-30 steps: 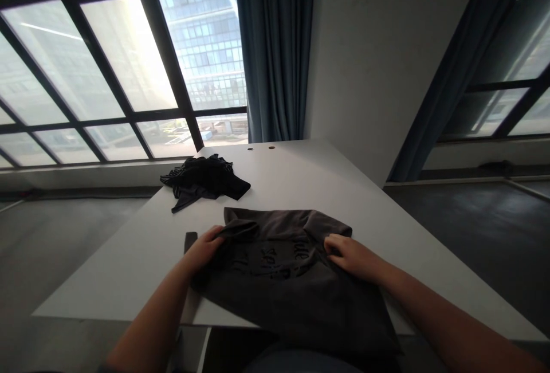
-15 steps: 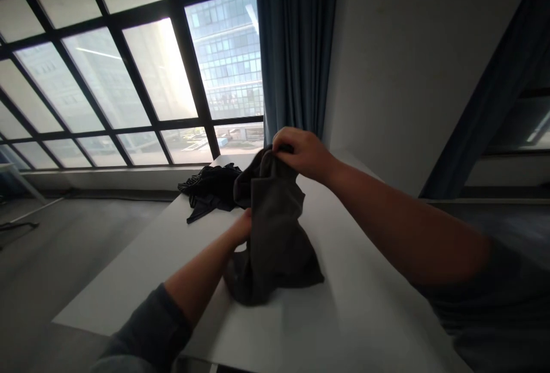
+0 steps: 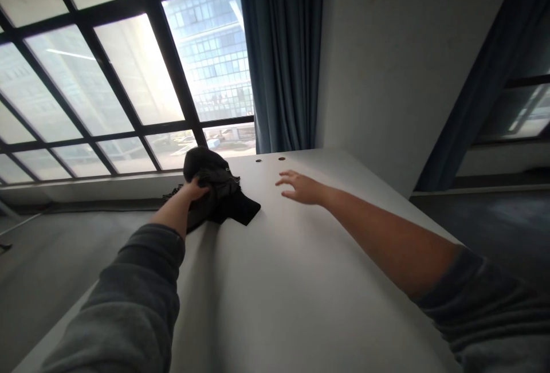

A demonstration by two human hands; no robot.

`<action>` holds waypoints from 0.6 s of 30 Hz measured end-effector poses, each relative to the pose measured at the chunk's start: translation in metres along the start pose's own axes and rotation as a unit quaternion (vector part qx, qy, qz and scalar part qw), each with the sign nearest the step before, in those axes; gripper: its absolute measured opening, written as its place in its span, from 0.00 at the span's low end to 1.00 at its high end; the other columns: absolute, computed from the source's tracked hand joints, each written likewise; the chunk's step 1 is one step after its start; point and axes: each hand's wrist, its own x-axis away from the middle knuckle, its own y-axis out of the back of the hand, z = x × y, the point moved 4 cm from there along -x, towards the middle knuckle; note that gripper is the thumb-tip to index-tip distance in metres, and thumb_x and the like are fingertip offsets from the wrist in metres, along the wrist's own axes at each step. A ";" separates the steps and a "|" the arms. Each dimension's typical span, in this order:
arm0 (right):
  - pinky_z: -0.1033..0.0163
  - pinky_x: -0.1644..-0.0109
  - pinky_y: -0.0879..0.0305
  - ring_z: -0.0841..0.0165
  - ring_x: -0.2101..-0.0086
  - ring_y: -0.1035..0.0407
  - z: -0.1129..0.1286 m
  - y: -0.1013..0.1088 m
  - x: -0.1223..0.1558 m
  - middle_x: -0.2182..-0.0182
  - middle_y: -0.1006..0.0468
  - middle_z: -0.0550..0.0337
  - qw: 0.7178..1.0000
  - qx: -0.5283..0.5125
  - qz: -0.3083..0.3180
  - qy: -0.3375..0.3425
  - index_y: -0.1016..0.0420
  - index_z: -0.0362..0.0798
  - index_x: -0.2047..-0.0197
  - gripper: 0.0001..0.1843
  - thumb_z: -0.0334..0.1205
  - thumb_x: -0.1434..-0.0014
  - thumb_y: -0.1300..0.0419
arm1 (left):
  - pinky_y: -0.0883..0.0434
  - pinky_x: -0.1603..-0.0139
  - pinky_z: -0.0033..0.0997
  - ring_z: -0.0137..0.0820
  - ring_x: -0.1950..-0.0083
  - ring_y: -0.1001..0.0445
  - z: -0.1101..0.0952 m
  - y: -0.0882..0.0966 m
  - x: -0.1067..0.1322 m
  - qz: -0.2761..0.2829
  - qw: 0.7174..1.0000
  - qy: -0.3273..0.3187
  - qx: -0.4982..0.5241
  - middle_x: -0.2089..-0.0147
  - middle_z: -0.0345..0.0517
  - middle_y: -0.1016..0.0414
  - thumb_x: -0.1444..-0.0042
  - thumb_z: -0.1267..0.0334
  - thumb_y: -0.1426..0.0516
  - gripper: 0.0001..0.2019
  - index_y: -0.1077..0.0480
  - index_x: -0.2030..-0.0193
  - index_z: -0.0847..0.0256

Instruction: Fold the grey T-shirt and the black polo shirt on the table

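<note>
My left hand (image 3: 194, 191) is closed on a bunched dark grey garment (image 3: 201, 162) and holds it on top of a black garment (image 3: 234, 205) at the far left part of the white table (image 3: 292, 281). My right hand (image 3: 299, 186) hovers just above the table to the right of the clothes, fingers spread, holding nothing. The two hands are well apart.
Two small round holes (image 3: 270, 159) sit in the table near its far edge. Behind the table are a large window (image 3: 107, 75), a blue curtain (image 3: 283, 58) and a white wall (image 3: 399, 63). The floor (image 3: 51, 258) drops away on the left.
The dark grey garment went from flat in front of me, to lifted and bunched, to the far left onto the black garment. My right hand let go of it.
</note>
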 end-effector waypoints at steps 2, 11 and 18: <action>0.44 0.24 0.45 0.52 0.29 0.43 -0.024 -0.046 0.045 0.27 0.42 0.49 0.997 0.010 0.080 0.006 0.21 0.52 0.39 0.23 0.47 0.36 0.33 | 0.33 0.38 0.57 0.64 0.34 0.32 0.024 -0.053 0.032 0.056 0.994 0.082 -0.033 0.34 0.79 0.31 0.39 0.57 0.37 0.29 0.32 0.38 0.78; 0.40 0.21 0.57 0.53 0.25 0.53 -0.096 -0.111 0.212 0.26 0.43 0.49 0.991 0.036 0.083 -0.100 0.29 0.50 0.30 0.30 0.54 0.29 0.47 | 0.43 0.26 0.51 0.54 0.24 0.43 0.063 -0.134 0.132 -0.002 0.986 0.085 -0.142 0.22 0.67 0.45 0.30 0.51 0.51 0.33 0.42 0.24 0.67; 0.41 0.20 0.64 0.51 0.24 0.61 -0.062 -0.127 0.209 0.23 0.57 0.47 0.980 0.091 0.145 -0.104 0.46 0.48 0.21 0.40 0.57 0.29 0.48 | 0.51 0.23 0.58 0.52 0.19 0.51 -0.039 -0.174 0.203 0.136 0.978 -0.090 -0.132 0.19 0.56 0.49 0.27 0.49 0.55 0.30 0.41 0.23 0.57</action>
